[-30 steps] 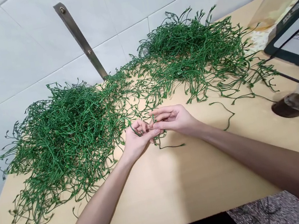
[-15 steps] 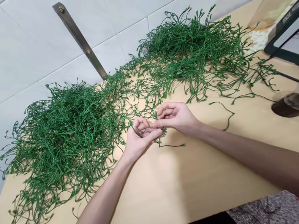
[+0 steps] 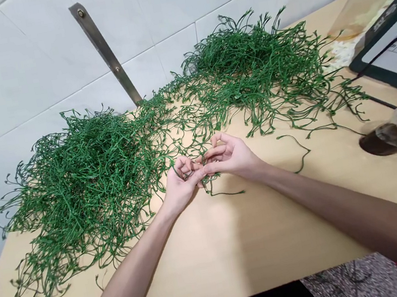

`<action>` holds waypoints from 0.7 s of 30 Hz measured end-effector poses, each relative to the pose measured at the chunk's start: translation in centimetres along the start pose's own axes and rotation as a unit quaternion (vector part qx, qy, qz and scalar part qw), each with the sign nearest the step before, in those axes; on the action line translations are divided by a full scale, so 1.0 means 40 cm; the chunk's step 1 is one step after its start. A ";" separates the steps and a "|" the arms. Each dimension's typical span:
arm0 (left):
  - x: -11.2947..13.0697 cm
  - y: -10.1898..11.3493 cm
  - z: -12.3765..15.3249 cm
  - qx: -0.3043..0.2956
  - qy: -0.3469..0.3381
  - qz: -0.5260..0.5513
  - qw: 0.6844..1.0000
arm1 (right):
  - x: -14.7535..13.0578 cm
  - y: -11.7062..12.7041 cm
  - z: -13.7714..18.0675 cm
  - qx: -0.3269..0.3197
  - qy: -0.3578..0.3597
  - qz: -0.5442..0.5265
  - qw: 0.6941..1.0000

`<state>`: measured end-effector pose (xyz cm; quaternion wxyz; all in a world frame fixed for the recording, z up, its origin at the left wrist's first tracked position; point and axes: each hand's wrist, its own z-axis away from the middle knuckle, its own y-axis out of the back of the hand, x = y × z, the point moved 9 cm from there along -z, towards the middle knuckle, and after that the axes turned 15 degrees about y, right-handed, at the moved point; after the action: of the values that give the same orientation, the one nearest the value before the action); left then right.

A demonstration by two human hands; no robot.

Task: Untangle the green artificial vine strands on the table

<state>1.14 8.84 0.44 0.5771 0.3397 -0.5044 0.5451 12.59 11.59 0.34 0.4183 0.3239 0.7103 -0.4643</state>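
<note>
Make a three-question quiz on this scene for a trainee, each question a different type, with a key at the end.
1. True or false: the cup of dark liquid is on the person's right-hand side of the table.
2. What does the left hand hold? A: scissors; B: green strands; C: a sheet of paper.
3. Fill in the blank: the metal strip is fixed to the tiled ____.

Key: 1 true; 2 B; 3 wall.
</note>
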 end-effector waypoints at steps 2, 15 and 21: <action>0.002 0.001 0.000 0.000 -0.008 0.001 1.000 | 0.001 -0.008 0.003 -0.013 -0.013 0.000 1.000; 0.001 -0.011 0.008 -0.002 0.009 -0.013 1.000 | -0.006 0.029 -0.002 0.062 0.022 0.027 0.997; -0.003 0.000 0.009 0.041 0.004 -0.038 0.998 | -0.009 0.031 0.000 0.064 0.031 0.058 0.996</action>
<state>1.08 8.46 0.41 0.5851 0.3800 -0.4664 0.5438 13.81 12.02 0.18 0.4010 0.4050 0.6718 -0.4731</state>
